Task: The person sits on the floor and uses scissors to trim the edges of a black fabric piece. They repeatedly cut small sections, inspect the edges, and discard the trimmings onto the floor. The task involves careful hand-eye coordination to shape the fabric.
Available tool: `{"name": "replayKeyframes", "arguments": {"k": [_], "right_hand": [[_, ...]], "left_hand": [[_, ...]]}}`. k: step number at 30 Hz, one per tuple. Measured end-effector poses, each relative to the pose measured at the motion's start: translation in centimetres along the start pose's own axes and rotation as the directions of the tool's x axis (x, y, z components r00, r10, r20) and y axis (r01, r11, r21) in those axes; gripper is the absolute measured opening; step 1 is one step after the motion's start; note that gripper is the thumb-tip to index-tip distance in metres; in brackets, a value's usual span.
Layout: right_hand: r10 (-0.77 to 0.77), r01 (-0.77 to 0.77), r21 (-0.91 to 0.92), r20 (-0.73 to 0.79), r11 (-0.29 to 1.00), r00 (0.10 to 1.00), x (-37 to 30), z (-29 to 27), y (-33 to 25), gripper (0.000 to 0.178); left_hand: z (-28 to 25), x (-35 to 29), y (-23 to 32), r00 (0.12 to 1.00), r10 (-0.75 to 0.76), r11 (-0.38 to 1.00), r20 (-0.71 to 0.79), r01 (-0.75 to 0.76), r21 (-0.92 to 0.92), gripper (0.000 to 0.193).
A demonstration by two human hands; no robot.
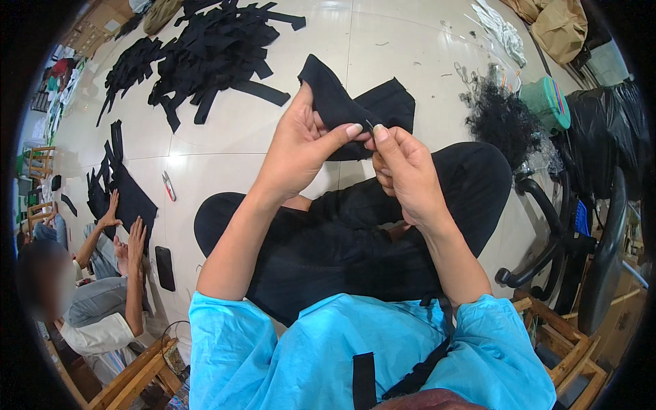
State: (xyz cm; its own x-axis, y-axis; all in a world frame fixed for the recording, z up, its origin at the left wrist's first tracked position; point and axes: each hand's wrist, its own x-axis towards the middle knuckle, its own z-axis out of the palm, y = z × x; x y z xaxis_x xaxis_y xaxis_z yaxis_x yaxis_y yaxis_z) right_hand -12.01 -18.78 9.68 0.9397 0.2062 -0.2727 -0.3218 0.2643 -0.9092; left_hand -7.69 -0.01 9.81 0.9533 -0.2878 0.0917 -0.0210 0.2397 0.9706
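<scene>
A folded piece of black cloth (335, 96) is held up above my crossed legs. My left hand (301, 137) grips its left part, with the thumb pressed on the near edge. Close beside that thumb, my right hand (403, 164) is closed in a pinch at the cloth's edge. Between its thumb and finger shows a thin, shiny, pin-like piece (370, 126), too small to name exactly. The fingertips of both hands nearly meet there. Another flap of the cloth spreads out behind the right fingers, and the fingers under the cloth are partly hidden.
Black cloth strips (212, 55) lie heaped on the tiled floor ahead. At the left a co-worker's hands (137, 236) rest on black cloth, near red-handled snips (168, 186) and a black phone (165, 268). Right are tangled black scraps (502, 119), a green tub (547, 102) and a chair base (560, 232).
</scene>
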Motion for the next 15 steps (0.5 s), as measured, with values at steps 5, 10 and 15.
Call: {"name": "replayKeyframes", "arguments": {"k": [5, 10, 15], "right_hand": [[-0.04, 0.038, -0.053, -0.038, 0.998, 0.998, 0.8, 0.1, 0.0, 0.037], [0.004, -0.006, -0.046, -0.058, 0.999, 0.998, 0.8, 0.0, 0.2, 0.036], [0.021, -0.021, -0.005, -0.071, 1.0, 0.997, 0.5, 0.3, 0.2, 0.038]], "left_hand": [[-0.1, 0.6, 0.1, 1.0, -0.001, 0.995, -0.03, 0.004, 0.101, 0.054], [0.1, 0.4, 0.5, 1.0, 0.0, 0.999, 0.002, 0.0, 0.04, 0.053], [0.0, 0.6, -0.2, 1.0, 0.011, 0.998, -0.003, -0.011, 0.068, 0.053]]}}
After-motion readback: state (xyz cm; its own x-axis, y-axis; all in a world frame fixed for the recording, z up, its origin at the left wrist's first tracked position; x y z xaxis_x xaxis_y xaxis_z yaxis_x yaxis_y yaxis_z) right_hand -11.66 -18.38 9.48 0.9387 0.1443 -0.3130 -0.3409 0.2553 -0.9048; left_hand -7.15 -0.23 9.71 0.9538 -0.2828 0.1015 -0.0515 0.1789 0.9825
